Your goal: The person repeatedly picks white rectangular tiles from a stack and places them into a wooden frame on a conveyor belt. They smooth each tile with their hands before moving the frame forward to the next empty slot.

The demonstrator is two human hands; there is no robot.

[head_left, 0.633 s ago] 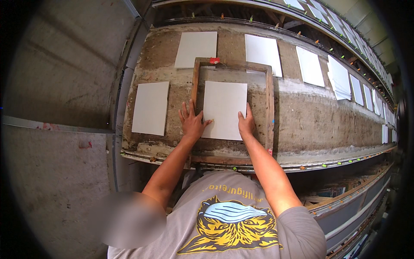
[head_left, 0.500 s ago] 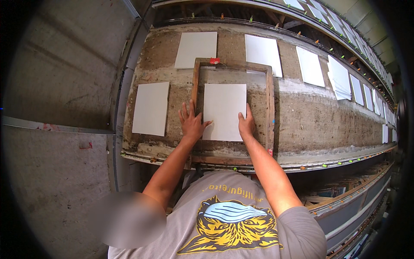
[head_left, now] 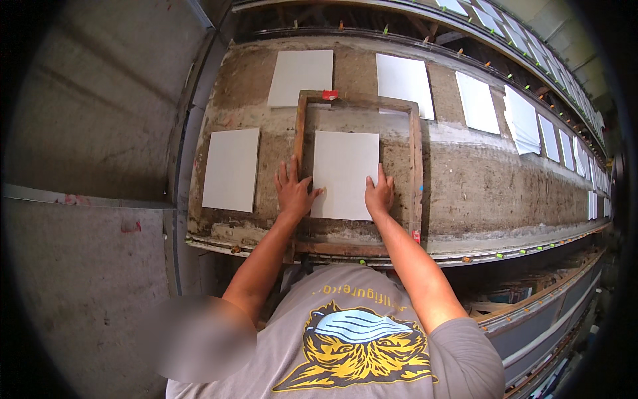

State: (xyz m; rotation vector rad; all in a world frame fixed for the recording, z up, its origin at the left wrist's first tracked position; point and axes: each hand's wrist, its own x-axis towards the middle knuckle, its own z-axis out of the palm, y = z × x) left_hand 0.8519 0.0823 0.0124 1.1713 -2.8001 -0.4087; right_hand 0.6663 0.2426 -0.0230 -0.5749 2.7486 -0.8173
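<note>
A white sheet or thin stack [head_left: 345,166] lies on the long stained table [head_left: 492,186] in front of me. Around it is a wooden frame [head_left: 416,143], its far bar overlapping two sheets behind; whether mesh spans it, I cannot tell. My left hand [head_left: 294,195] rests with fingers spread, its thumb at the sheet's left edge and its fingers by the frame's left bar. At the sheet's lower right edge sits my right hand [head_left: 379,196], fingers apart, thumb on the sheet. Neither hand grips anything. A piece of red tape [head_left: 329,95] marks the frame's far bar.
Another white sheet [head_left: 230,170] lies left of the frame. Two more, a far left sheet [head_left: 301,73] and a far right one [head_left: 405,83], lie behind, with several continuing rightward. Small coloured clips [head_left: 500,255] line the table's near rail. A grey wall [head_left: 93,266] stands at left.
My right hand has shifted slightly left, its fingers spreading a little more at the sheet's edge. The left hand, sheet and frame stay practically where they were.
</note>
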